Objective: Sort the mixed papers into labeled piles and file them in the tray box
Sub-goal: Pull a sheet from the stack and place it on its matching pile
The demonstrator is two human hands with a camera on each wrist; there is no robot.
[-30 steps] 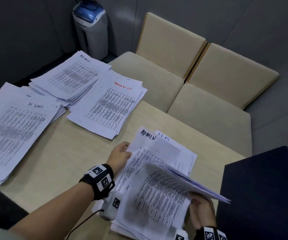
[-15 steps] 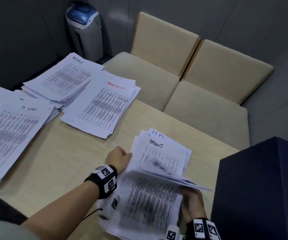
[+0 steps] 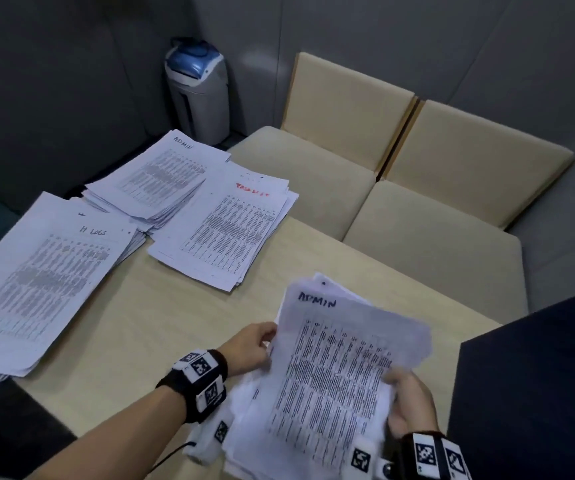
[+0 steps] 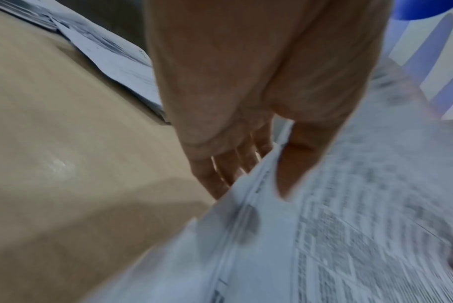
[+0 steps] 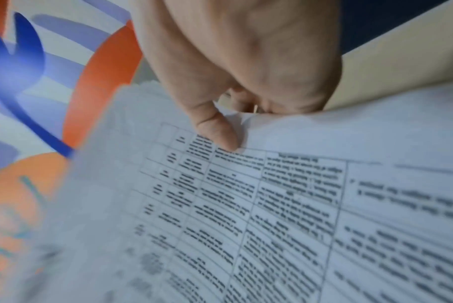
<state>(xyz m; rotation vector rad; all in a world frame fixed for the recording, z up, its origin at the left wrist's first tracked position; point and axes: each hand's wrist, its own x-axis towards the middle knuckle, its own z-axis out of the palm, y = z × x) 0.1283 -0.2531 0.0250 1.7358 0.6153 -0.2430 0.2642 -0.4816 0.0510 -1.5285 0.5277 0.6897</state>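
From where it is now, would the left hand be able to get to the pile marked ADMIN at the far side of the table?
Probably yes: bare table lies between the left hand and the ADMIN pile, though it pinches the held sheet.

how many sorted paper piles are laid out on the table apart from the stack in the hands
3: the ADMIN pile at the far left, the red-labelled pile beside it, and the H LOGS pile nearest the left edge.

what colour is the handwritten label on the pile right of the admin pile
Red, unlike the dark ink on the others; the label shows best in the head view.
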